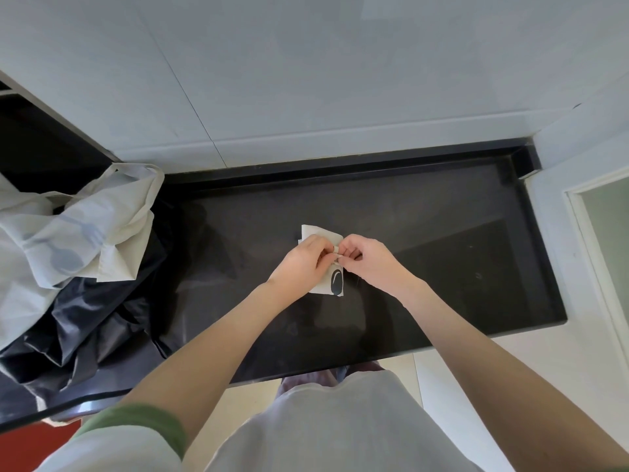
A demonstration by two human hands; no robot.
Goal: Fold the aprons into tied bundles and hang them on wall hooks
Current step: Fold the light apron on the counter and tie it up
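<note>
A small folded cream apron bundle [332,284] with a black printed shape lies on the black countertop [442,267]. My left hand [303,258] and my right hand [369,258] meet over its middle, each pinching a narrow cream strap [336,252] between fingertips. The hands hide most of the bundle; only its top corner and lower end show. No wall hooks are in view.
On the left of the counter lies a heap of loose aprons: a cream one with a faint blue print [78,233] over a shiny black one [95,321]. A white tiled wall [306,80] stands behind. A white door frame [592,226] is at right.
</note>
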